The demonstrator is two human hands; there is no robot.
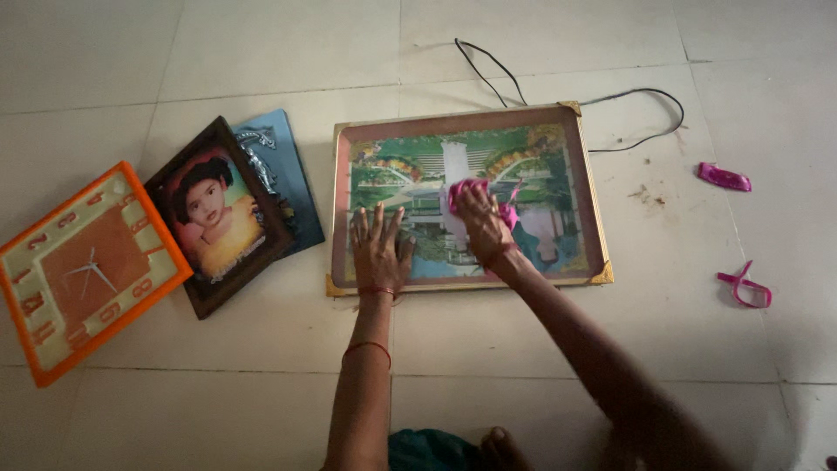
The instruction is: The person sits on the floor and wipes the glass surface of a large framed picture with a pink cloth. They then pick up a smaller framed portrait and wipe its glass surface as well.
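Down at the near edge, a knee and a bit of green cloth. Both arms reaching forward over the tiled floor [261,331]. Left hand [379,249] flat, fingers spread wide, pressing on the lower left part of the big gold-edged picture frame [582,174], holding nothing. Right hand [482,225] just beside it, toward the middle of the glass, closed on a pink cloth [464,188] bunched under the fingers. Frame lying flat, long axis left to right, square across the arms. Off to the left, well apart: a dark portrait frame [218,218] overlapping a blue card [283,174], then an orange clock [87,270]. To the right, two pink scraps [724,177] on the floor. Farthest off, a black cord [645,113] looping behind the frame. Nothing blocking either hand.
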